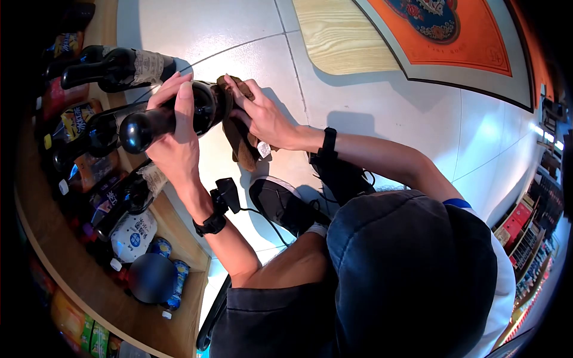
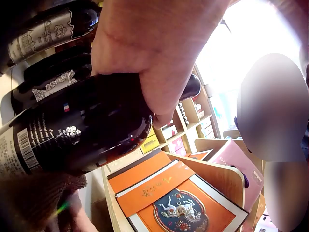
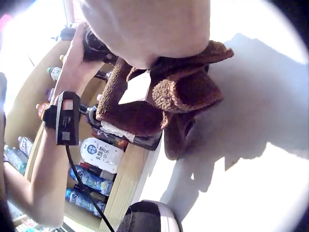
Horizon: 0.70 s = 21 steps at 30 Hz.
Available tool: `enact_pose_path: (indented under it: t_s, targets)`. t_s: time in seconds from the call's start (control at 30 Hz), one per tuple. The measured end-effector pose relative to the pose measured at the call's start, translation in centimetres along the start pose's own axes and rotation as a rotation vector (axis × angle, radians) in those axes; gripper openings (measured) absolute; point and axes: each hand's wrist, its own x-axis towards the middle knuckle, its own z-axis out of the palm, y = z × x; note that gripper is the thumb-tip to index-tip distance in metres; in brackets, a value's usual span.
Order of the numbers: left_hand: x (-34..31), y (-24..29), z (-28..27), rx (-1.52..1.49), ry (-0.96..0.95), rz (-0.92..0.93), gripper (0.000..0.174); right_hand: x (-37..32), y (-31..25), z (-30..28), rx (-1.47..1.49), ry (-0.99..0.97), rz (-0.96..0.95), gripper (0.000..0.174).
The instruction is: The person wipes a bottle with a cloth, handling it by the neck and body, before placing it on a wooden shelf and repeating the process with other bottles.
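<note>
My left hand (image 1: 179, 146) grips a dark glass wine bottle (image 1: 206, 108) around its shoulder, with the neck pointing toward the head camera. The left wrist view shows the bottle's body (image 2: 91, 123) tilted, with a white label and barcode at its lower end. My right hand (image 1: 265, 119) holds a folded brown cloth (image 1: 237, 143) against the bottle's lower part. In the right wrist view the cloth (image 3: 133, 108) hangs in loose folds with a white tag (image 3: 136, 88); the wrist hides most of the right fingers there.
More wine bottles (image 1: 122, 70) stand along the wooden shelf (image 1: 179, 238) at the left, beside drink bottles (image 1: 134, 235). An orange framed box (image 1: 471, 36) lies on a pale wooden surface (image 1: 340, 33) at the upper right. Below are the tiled floor and a black shoe (image 1: 271, 203).
</note>
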Motion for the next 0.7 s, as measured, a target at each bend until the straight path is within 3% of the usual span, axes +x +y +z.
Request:
enact_pose_path:
  t_s: [0.37,0.7]
  targets:
    - [0.1,-0.2,-0.1,0.002,-0.008,0.034,0.012,0.6,1.2,-0.8,-0.004,-0.087,-0.012,0.073]
    - [0.0,-0.3,0.0,0.042,0.000,0.060,0.012,0.7,2.1,-1.2,-0.033,-0.203,0.087,0.056]
